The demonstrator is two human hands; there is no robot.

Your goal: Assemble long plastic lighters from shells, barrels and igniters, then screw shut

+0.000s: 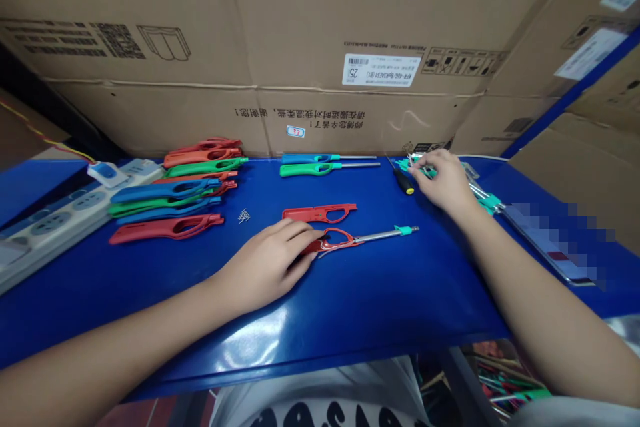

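Note:
My left hand (273,260) is closed on the handle end of a red gas lighter half (340,239), which lies on the table. From that half a metal tube (377,234) with a green piece near its tip points right, and a thin wire shows by the handle. Just behind lies the matching red handle shell (320,213). Over at the right, my right hand (445,177) has its fingers pinched together at a pile of green parts (425,170) and metal tubes (477,192). What the fingertips hold is too small to make out.
Red, green and blue handle shells (170,227) are stacked at the left, near a power strip (55,217). Small screws (243,216) lie beside them. Two lighters (310,169) rest at the back. A screwdriver (403,181) lies beside my right hand. A cardboard wall (300,33) bounds the table.

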